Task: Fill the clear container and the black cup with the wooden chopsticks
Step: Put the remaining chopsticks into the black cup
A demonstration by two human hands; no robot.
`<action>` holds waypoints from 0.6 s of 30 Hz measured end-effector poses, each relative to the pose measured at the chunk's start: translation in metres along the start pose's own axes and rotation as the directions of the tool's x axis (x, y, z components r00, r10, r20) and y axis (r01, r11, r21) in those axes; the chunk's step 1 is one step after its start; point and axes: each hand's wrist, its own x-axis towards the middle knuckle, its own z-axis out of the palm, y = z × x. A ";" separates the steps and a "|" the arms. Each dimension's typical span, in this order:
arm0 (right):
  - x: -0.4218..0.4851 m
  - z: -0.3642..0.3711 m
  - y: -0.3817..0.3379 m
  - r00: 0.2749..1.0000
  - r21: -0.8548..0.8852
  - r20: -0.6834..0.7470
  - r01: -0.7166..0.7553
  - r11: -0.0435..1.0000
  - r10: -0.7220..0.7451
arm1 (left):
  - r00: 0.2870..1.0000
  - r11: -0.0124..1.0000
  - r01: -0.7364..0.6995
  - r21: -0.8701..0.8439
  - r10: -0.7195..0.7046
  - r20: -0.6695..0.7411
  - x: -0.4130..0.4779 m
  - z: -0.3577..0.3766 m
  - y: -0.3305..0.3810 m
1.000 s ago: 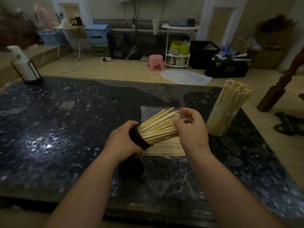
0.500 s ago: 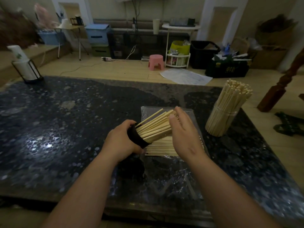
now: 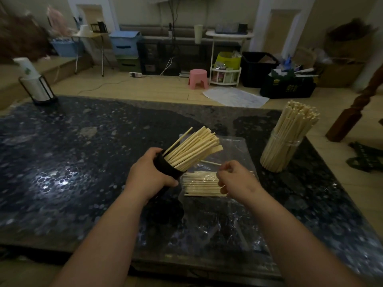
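Note:
My left hand (image 3: pixel 149 174) grips the black cup (image 3: pixel 165 167), tilted to the right above the table and packed with wooden chopsticks (image 3: pixel 194 147) that fan out of its mouth. My right hand (image 3: pixel 235 179) hovers with curled fingers over a flat pile of loose chopsticks (image 3: pixel 200 184) lying on a clear plastic bag (image 3: pixel 230 220); I cannot tell whether its fingers pinch any. One stray chopstick (image 3: pixel 210 162) lies just beyond the pile. At the right stands the clear container (image 3: pixel 281 150), crammed with upright chopsticks.
The dark speckled stone table (image 3: pixel 83 162) has its front edge near me and its right edge just past the clear container. A paper roll in a black holder (image 3: pixel 34 83) stands at the far left corner. A wooden post (image 3: pixel 356 106) rises beyond the right edge.
My right hand has left the ends of the chopsticks in the cup and dropped down onto the loose pile. The cup has tipped more upright in my left hand.

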 end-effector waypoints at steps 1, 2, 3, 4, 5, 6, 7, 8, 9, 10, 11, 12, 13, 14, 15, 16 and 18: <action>0.000 0.001 0.002 0.999 -0.045 0.041 0.000 0.999 0.002 | 1.000 1.000 0.002 -0.004 -0.002 -0.008 0.000 0.000 0.000; 0.001 0.003 0.003 0.997 -0.117 0.072 0.022 0.993 -0.014 | 1.000 1.000 0.003 -0.007 -0.003 -0.018 0.000 -0.001 0.000; 0.001 0.004 0.004 0.994 -0.194 0.103 0.050 0.980 -0.031 | 1.000 1.000 0.005 -0.011 -0.005 -0.025 0.001 -0.001 -0.001; 0.002 0.007 0.005 0.990 -0.259 0.136 0.070 0.963 -0.036 | 1.000 1.000 0.009 -0.017 -0.010 -0.026 0.001 -0.001 -0.001; 0.002 0.009 0.006 0.985 -0.310 0.172 0.082 0.947 -0.029 | 1.000 1.000 0.014 -0.025 -0.015 -0.024 0.001 -0.001 -0.001; 0.002 0.011 0.008 0.978 -0.348 0.207 0.091 0.933 -0.018 | 1.000 0.999 0.018 -0.034 -0.019 -0.022 0.002 -0.001 -0.001; 0.004 0.014 0.010 0.970 -0.377 0.242 0.101 0.921 -0.007 | 1.000 0.999 0.020 -0.040 -0.020 -0.020 0.002 -0.001 -0.002; 0.005 0.017 0.013 0.960 -0.404 0.279 0.112 0.908 0.005 | 1.000 0.999 0.020 -0.042 -0.021 -0.020 0.002 0.000 -0.002; 0.006 0.019 0.015 0.949 -0.433 0.313 0.124 0.893 0.020 | 1.000 0.999 0.019 -0.042 -0.020 -0.022 0.002 0.000 -0.002; 0.007 0.020 0.017 0.941 -0.460 0.338 0.134 0.878 0.034 | 1.000 0.999 0.019 -0.041 -0.020 -0.025 0.002 0.000 -0.002; 0.007 0.022 0.018 0.936 -0.479 0.349 0.142 0.866 0.040 | 0.999 0.999 0.018 -0.041 -0.019 -0.025 0.002 0.001 -0.002; 0.007 0.023 0.021 0.937 -0.489 0.348 0.147 0.860 0.038 | 0.999 0.999 0.019 -0.040 -0.020 -0.026 0.002 0.001 -0.003; 0.008 0.024 0.023 0.941 -0.494 0.336 0.157 0.855 0.022 | 0.999 0.999 0.020 -0.040 -0.021 -0.025 0.002 0.001 -0.003; 0.008 0.027 0.027 0.949 -0.504 0.316 0.174 0.846 -0.006 | 0.999 0.999 0.021 -0.042 -0.022 -0.024 0.003 0.001 -0.003; 0.008 0.030 0.031 0.955 -0.530 0.293 0.196 0.825 -0.039 | 0.999 0.999 0.025 -0.044 -0.026 -0.021 0.003 0.002 -0.003; 0.009 0.033 0.035 0.960 -0.574 0.270 0.220 0.789 -0.071 | 0.999 0.999 0.027 -0.045 -0.027 -0.018 0.002 0.002 -0.002; 0.011 0.039 0.045 0.964 -0.667 0.228 0.256 0.700 -0.136 | 0.999 0.998 0.029 -0.047 -0.030 -0.017 0.002 0.003 -0.002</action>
